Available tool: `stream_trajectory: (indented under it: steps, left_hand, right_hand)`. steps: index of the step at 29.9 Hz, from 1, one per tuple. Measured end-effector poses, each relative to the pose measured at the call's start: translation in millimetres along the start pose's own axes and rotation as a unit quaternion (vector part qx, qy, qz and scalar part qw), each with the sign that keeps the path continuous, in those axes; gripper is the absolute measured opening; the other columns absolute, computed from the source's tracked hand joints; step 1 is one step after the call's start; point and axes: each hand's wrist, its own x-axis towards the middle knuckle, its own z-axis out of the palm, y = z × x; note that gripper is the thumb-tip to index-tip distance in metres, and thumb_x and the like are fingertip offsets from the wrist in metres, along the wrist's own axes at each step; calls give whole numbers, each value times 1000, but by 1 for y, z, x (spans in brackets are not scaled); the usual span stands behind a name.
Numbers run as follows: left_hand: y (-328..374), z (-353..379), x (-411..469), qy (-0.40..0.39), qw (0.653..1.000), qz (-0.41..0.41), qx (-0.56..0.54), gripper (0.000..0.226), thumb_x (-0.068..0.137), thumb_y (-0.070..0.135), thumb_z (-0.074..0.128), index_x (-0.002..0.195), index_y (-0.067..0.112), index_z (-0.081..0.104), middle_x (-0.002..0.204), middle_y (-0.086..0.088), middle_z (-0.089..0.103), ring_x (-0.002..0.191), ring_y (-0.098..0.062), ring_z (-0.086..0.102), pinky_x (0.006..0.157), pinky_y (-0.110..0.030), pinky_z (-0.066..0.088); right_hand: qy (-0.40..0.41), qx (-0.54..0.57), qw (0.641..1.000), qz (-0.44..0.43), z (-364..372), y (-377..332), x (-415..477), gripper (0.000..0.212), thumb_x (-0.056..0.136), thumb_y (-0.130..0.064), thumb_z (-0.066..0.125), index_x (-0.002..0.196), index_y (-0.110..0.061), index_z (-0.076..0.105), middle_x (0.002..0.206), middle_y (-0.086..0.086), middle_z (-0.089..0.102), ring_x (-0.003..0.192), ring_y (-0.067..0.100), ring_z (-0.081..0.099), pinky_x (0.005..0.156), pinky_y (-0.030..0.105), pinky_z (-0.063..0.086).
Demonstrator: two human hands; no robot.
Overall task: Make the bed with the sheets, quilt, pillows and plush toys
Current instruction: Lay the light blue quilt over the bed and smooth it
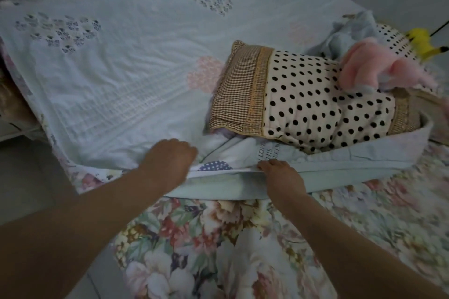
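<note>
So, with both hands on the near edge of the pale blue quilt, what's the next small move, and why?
Probably draw that edge toward the person to flatten it. The left hand and right hand both hold the quilt at its near edge, which lies folded and bunched over the floral sheet, while the polka-dot pillow rests on it just behind.
</note>
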Motion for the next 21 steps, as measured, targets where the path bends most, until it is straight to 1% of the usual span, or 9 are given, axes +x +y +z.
stream_trajectory:
  steps: [2, 6, 8, 10, 13, 16, 18, 19, 21]
  left_hand:
    - [36, 15, 15, 56, 995, 33, -73, 31, 50, 13, 90, 64, 13, 62, 59, -6, 56, 47, -27, 56, 40, -27, 39]
    - [85, 29, 42, 76, 992, 28, -97, 49, 46, 7, 90, 91, 10, 68, 82, -11, 59, 67, -29, 58, 47, -33, 46]
    - [87, 33, 48, 104, 989, 48, -99, 44, 49, -1, 85, 89, 9, 69, 84, -11, 58, 71, -31, 57, 51, -35, 49]
    - [86, 37, 50, 104, 988, 62, -98, 34, 47, -3, 87, 72, 10, 67, 71, -8, 57, 63, -28, 55, 48, -29, 43]
    - [90, 36, 47, 67, 990, 65, -109, 37, 40, 0, 92, 57, 14, 62, 59, -2, 52, 50, -22, 54, 40, -21, 31]
    - [88, 37, 36, 69, 981, 103, -152, 29, 52, 2, 89, 59, 14, 63, 61, -2, 55, 49, -22, 57, 39, -22, 36]
    - [87, 34, 24, 67, 973, 135, -178, 19, 61, 3, 80, 63, 17, 68, 65, 0, 60, 54, -18, 62, 51, -22, 42]
    - [86, 29, 17, 65, 970, 148, -180, 17, 60, 5, 78, 62, 19, 68, 65, 2, 61, 54, -13, 62, 56, -14, 35]
    - [83, 29, 2, 54, 970, 144, -188, 27, 52, 3, 85, 59, 21, 66, 62, 6, 59, 49, -8, 58, 53, -12, 25]
  right_hand:
    - [21, -4, 1000, -13, 4, 5, 4, 46, 92, -10, 49, 137, -20, 44, 130, 6, 53, 120, 26, 48, 94, 36, 43]
    - [45, -63, 997, -13, 8, 30, 10, 33, 95, -19, 43, 127, -20, 51, 119, 5, 58, 113, 27, 51, 95, 37, 38]
    - [44, -95, 995, 2, 4, 47, 10, 30, 96, -22, 41, 123, -19, 52, 117, 5, 58, 112, 26, 52, 98, 37, 36]
    - [42, -123, 991, 16, 0, 69, 7, 27, 96, -21, 39, 118, -18, 55, 112, 4, 60, 108, 26, 55, 95, 36, 38]
    - [-3, -107, 994, 31, 0, 93, -5, 23, 99, -22, 39, 113, -19, 56, 106, 4, 63, 100, 25, 60, 76, 31, 41]
    - [-63, -98, 993, 14, 6, 89, -35, 24, 101, -27, 37, 113, -22, 58, 109, 3, 63, 101, 24, 61, 72, 31, 39]
    - [-72, -94, 993, -7, 10, 82, -59, 23, 100, -25, 40, 113, -22, 58, 109, 2, 63, 102, 24, 61, 73, 31, 40]
    - [-71, -88, 994, -9, 10, 77, -71, 22, 99, -25, 41, 113, -22, 58, 109, 2, 63, 102, 24, 61, 74, 31, 40]
    - [-66, -65, 996, -7, 15, 66, -84, 20, 100, -27, 42, 110, -23, 59, 107, 1, 64, 100, 23, 62, 72, 30, 38]
